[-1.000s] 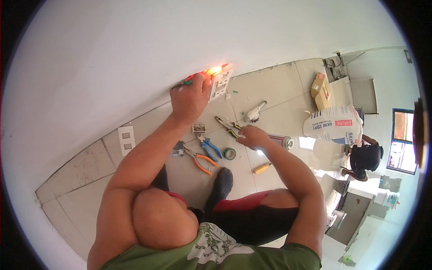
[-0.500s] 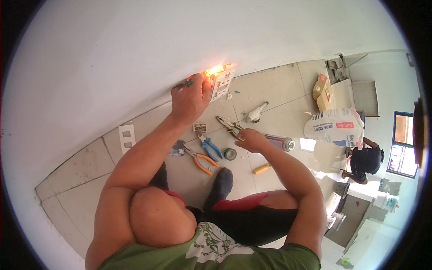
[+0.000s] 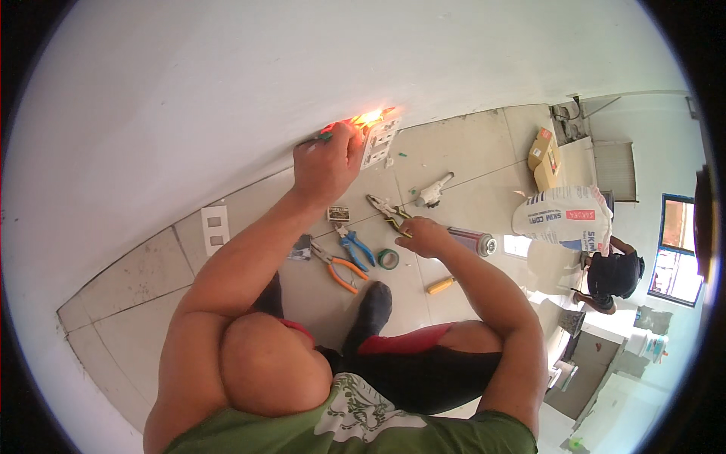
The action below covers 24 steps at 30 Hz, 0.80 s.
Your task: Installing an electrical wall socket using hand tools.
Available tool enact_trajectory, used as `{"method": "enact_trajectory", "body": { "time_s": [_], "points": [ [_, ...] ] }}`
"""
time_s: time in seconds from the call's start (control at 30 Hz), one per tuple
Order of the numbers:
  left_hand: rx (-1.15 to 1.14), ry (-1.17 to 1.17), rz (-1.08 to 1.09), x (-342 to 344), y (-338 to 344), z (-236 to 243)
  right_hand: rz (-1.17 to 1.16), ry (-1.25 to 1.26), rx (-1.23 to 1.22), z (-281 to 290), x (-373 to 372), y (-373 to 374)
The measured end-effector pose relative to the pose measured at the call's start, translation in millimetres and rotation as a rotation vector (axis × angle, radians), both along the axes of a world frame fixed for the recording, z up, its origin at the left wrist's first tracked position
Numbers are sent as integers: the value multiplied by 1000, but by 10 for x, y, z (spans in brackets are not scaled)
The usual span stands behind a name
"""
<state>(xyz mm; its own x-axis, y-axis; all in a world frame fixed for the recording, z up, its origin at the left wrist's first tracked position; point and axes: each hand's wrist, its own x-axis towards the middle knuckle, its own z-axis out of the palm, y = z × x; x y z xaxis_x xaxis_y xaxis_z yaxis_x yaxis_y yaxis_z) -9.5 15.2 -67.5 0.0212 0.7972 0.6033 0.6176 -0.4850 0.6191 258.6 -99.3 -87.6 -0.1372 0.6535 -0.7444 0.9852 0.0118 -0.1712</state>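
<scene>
My left hand [image 3: 327, 163] curled tight at wall [image 3: 189, 98], contents unclear; bright glow [image 3: 370, 118] just beside it, near white socket plate [image 3: 380, 142]. My right hand [image 3: 423, 236] wraps combination pliers [image 3: 386, 209] by handles, over floor [image 3: 473, 151]. If glow is flame, straying closer could burn me, scorch plate.

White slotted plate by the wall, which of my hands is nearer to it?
Left. Your left hand is just left of the white slotted plate; your right hand is farther off, below it in the view, on the yellow-and-black pliers.
</scene>
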Motion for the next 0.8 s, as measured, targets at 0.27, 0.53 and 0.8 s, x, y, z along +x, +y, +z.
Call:
{"method": "enact_trajectory", "body": {
  "time_s": [0.27, 0.53, 0.8],
  "points": [
    [-13, -116, -100, -167, -132, 43, -53, 23, 49, -34, 125, 8],
    [176, -71, -398, -649, -522, 882, -78, 5, -5, -51, 107, 38],
    [2, -145, -912, -552, -525, 1004, -65, 62, 19, -188, 86, 19]
  ]
}}
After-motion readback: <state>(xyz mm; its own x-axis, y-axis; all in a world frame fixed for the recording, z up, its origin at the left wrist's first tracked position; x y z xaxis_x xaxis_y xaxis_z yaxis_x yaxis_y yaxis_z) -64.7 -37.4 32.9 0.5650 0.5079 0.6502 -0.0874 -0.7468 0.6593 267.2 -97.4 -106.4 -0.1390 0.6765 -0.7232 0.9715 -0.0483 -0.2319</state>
